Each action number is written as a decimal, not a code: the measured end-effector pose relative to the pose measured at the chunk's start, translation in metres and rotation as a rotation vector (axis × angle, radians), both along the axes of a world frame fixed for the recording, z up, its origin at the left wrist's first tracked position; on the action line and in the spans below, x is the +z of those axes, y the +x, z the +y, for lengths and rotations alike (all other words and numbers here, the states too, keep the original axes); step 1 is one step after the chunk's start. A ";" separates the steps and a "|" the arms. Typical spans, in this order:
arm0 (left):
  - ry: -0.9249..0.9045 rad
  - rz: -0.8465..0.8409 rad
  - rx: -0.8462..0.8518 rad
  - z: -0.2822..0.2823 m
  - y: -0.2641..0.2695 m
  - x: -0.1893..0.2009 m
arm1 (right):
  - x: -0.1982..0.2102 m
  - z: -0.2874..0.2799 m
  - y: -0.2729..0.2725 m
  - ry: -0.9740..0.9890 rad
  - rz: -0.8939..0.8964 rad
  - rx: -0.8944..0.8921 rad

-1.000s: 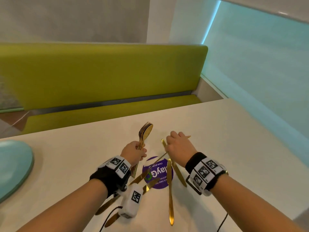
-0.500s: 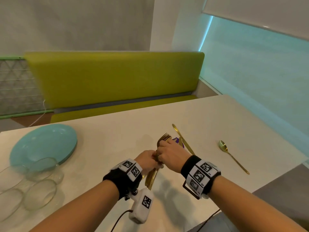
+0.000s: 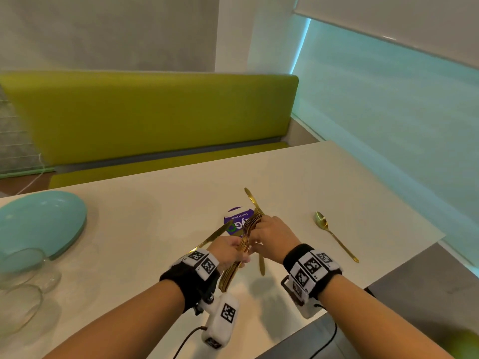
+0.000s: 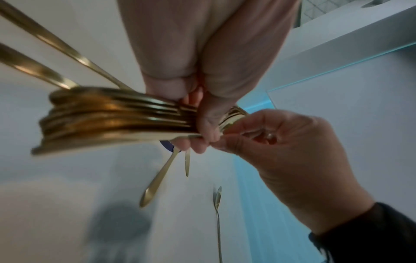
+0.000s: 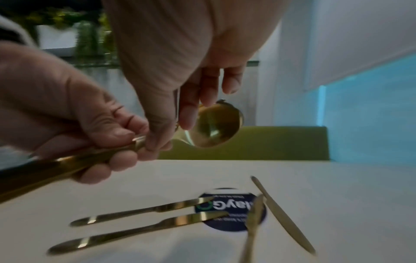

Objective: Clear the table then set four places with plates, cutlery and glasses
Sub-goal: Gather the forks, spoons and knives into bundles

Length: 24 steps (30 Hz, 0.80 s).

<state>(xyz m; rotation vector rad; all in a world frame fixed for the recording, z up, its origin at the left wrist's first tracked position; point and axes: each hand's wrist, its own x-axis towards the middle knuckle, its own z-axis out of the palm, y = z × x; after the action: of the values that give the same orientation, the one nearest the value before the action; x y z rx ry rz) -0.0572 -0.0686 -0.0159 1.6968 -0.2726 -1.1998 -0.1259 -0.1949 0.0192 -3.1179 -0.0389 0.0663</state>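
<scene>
Since a second ago one gold spoon [image 3: 334, 235] has been laid near the desk's [image 3: 155, 224] right edge, and now the left hand [image 3: 228, 251] grips the cutlery bundle [image 3: 246, 237] while the right hand [image 3: 274, 238] pinches its next piece, so place-setting has begun.

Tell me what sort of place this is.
Probably a café or canteen dining booth: a green upholstered bench along a pale table, which carries a round "Clean as you go" sticker and gold knives.
</scene>
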 end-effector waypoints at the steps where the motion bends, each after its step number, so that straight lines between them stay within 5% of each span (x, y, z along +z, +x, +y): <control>1: 0.002 0.009 0.009 -0.009 0.001 -0.002 | -0.002 -0.011 0.000 0.029 0.042 -0.061; 8: 0.100 0.028 0.114 -0.066 0.013 -0.014 | -0.050 -0.135 -0.011 0.227 0.154 -0.702; 12: 0.103 0.058 0.183 -0.084 0.021 -0.028 | -0.083 -0.199 -0.035 0.186 0.243 -1.009; 17: 0.113 0.062 0.218 -0.094 0.026 -0.035 | -0.110 -0.234 -0.054 0.145 0.415 -1.119; 24: 0.096 0.052 0.273 -0.094 0.023 -0.033 | -0.110 -0.230 -0.052 0.186 0.360 -1.186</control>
<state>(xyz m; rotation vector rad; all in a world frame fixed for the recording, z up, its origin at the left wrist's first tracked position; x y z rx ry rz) -0.0338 -0.1623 -0.0488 1.7184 0.0494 -1.0649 -0.1774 -0.4248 -0.0908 -2.3864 1.6008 0.5234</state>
